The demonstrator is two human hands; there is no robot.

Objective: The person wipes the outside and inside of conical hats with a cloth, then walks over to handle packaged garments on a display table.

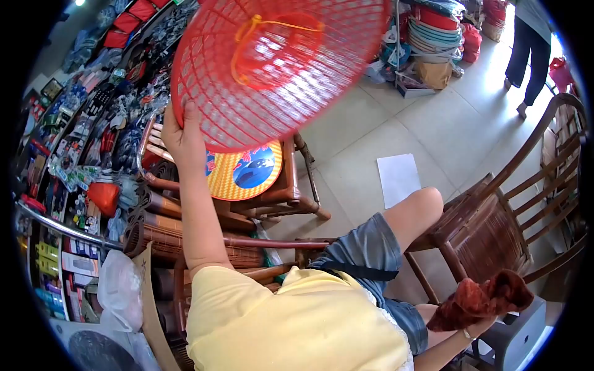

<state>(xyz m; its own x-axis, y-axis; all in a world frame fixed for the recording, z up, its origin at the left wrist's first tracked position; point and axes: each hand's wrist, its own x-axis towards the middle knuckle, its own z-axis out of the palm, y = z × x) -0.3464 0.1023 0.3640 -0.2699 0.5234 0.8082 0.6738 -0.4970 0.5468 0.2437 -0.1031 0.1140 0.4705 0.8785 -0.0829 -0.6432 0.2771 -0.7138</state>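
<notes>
A large red woven hat [291,111] with an orange cord inside is held up at the top centre. My left hand [181,128] grips its lower left rim, thumb pressed on the near face. At the lower right, my right hand [482,326] holds a dark red, crumpled cloth [479,300] from below; the cloth covers most of its fingers. Below the hat, a round yellow fan with a blue picture [250,176] lies on a bamboo chair [288,170], partly hidden by my left arm.
A wooden chair [486,238] stands at the right above a grey plastic stool [516,337]. White paper [398,179] lies on the tiled floor. Goods shelves [86,142] and rolled mats [154,229] line the left. Stacked goods [433,34] and a person's legs [529,59] are at the upper right.
</notes>
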